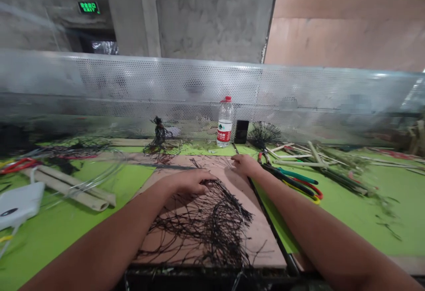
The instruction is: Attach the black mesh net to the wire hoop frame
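Here, a black net point(227, 233) lies at the left grip point(192, 181), spreading from there toward the wearer.
It is a loose tangle of thin, dark, wiry strands: open and lacy below the left grip, with the pinkish board point(265, 246) showing through, and denser to the right, where a thick sheaf slants away and ends in a ragged fringe. The left fingers bend over its far edge; whether they are closed on it, I cannot tell. The right grip point(248, 165), beyond the net, has bent fingers, but I cannot tell whether they meet.
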Available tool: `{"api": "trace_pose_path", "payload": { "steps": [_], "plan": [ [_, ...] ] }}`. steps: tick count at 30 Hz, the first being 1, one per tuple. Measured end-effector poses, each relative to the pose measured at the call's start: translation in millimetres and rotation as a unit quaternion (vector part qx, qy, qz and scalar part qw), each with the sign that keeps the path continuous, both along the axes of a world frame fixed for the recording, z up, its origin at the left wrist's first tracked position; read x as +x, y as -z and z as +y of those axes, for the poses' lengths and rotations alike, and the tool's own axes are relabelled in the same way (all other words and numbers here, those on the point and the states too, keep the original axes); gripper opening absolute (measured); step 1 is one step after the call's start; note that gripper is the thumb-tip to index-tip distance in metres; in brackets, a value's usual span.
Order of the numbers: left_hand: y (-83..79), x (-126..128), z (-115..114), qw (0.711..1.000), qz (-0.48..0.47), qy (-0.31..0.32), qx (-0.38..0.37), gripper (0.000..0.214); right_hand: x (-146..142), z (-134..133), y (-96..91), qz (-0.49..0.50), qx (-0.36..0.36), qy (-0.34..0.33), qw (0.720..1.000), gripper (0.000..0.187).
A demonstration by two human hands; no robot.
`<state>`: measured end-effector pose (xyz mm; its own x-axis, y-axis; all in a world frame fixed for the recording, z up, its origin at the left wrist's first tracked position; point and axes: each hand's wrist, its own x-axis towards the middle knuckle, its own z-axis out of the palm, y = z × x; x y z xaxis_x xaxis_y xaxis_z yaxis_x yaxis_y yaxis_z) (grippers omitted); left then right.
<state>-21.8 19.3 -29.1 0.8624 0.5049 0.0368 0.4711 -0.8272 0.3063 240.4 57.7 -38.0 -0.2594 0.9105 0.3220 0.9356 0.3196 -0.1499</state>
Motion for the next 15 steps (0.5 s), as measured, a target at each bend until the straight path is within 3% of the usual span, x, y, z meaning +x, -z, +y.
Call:
{"api": "trace_pose_path", "payload": {
  "steps": [6, 11, 15],
  "plan": [
    [-4.4, -0.4, -2.1, 1.000, 0.024, 0.006, 0.007, 0.055, -19.1, 12.0, -16.9, -0.062, 0.013, -0.048, 0.997, 0.028],
    [0.3, 0.5, 0.8, 1.000, 0.024, 0.005, 0.010, 0.053, -63.8, 37.6, -31.7, -0.135, -0.004, -0.111, 0.985, 0.029],
    [5.0, -1.5, 4.7, 1.000, 0.005, 0.020, 0.022, 0.053, -96.4, 61.5, -27.4, -0.172, 0.002, -0.138, 0.975, 0.042]
  ]
}}
